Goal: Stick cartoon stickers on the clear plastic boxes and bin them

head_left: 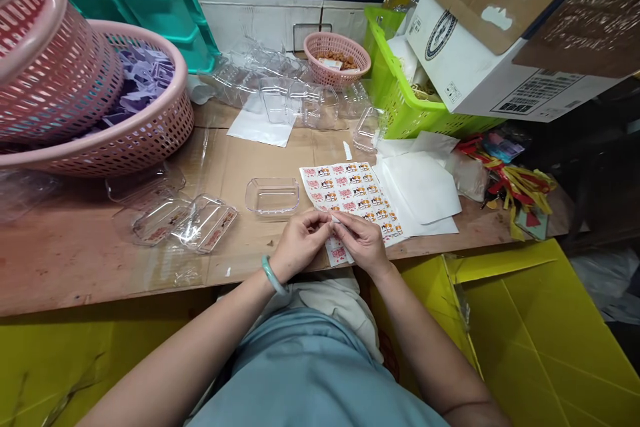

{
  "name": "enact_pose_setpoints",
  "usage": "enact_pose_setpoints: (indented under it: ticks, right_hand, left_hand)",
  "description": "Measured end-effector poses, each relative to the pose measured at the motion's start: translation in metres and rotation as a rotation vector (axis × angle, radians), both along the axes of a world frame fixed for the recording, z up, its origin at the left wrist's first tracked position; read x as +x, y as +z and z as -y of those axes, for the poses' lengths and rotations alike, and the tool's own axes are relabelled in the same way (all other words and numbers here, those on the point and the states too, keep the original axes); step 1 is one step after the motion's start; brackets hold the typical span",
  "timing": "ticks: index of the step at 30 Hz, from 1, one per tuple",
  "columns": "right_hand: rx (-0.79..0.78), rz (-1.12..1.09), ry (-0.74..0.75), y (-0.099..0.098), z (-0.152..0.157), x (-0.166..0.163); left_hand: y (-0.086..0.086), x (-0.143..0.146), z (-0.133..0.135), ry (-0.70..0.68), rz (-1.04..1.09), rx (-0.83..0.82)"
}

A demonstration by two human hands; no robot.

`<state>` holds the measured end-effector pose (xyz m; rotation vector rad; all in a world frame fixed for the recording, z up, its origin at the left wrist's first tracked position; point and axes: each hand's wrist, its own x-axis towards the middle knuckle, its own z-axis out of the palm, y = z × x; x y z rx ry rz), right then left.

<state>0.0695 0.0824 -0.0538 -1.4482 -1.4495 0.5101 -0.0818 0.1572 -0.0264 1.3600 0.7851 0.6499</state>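
Note:
Both hands meet at the near left part of a sticker sheet (356,181) printed with orange-and-white cat figures and red patterns. My left hand (303,240), with a pale green bangle (273,275) at the wrist, pinches the sheet with thumb and forefinger. Fingertips close together, my right hand (364,240) pinches it from the other side. Whether a single sticker is between the fingers is hidden. Below them a corner of the sheet with red print sticks out. Just beyond my left hand stands a clear plastic box (273,197).
Clear boxes with printed labels (209,221) lie at left, near a pink basket (165,107) of purple pieces. More clear boxes (320,105) lie at the back by a small pink basket (337,47). A green crate (400,93) and white sheets (425,187) are at right.

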Motion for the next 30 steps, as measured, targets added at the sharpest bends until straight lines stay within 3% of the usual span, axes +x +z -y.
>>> enact_pose_setpoints:
  ticks: [5, 8, 11, 15, 19, 25, 30]
  right_hand:
    - [-0.013, -0.088, 0.016, 0.006, -0.002, -0.004]
    - [-0.046, -0.169, -0.063, 0.01, -0.004, -0.008]
    - [-0.061, -0.267, -0.141, 0.012, -0.005, -0.01]
    - [-0.011, -0.227, -0.052, 0.01, -0.003, -0.008]
    - [0.066, -0.131, -0.031, 0.006, -0.001, -0.005]
    - [-0.069, -0.479, -0.096, 0.013, -0.006, -0.014]
    - [-0.071, -0.89, -0.271, 0.005, -0.022, 0.004]
  left_hand:
    - [0.0, -0.002, -0.003, -0.041, -0.084, 0.281]
    - [0.002, -0.002, -0.003, -0.025, -0.122, 0.338]
    - [0.004, 0.0, -0.002, -0.02, -0.08, 0.236]
    - [0.006, 0.001, -0.001, -0.006, 0.014, -0.021]
    - [0.006, 0.002, -0.002, -0.037, 0.017, -0.02]
    - [0.006, 0.004, -0.002, -0.016, -0.009, 0.109]
    - [0.003, 0.005, 0.001, 0.04, -0.121, -0.028]
